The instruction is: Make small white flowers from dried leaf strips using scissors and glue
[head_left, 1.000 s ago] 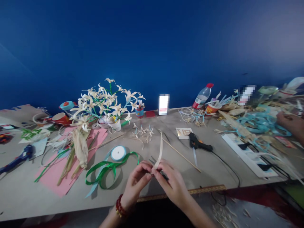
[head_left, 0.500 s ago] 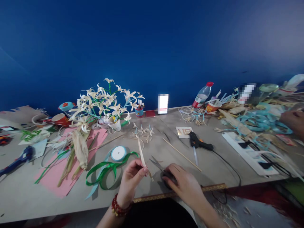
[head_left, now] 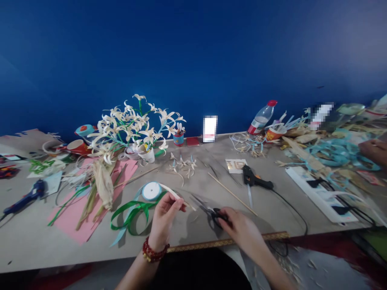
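My left hand [head_left: 167, 212] pinches a narrow cream strip of dried husk [head_left: 170, 191] between thumb and fingers. One end of the strip reaches up toward the ribbon spool, the other sticks out to the right. Black-handled scissors [head_left: 215, 216] are in my right hand [head_left: 237, 223], blades pointing up and left near the strip's right end, apart from it. Just left of my left hand lie a green ribbon [head_left: 128, 219] and a white ribbon spool [head_left: 151, 191]. Small husk flower pieces [head_left: 184, 164] are beyond my hands.
Husk flowers [head_left: 133, 129] stand in cups at the back left. Pink paper [head_left: 71, 227] carries a dried husk bundle [head_left: 102, 185]. To the right are a thin stick [head_left: 231, 193], a black glue gun [head_left: 256, 180], a power strip [head_left: 320, 199] and another person's hand [head_left: 375, 151].
The strip in my left hand has swung from nearly upright to slanting left. My right hand has shifted slightly right with the scissors, whose handles now show more.
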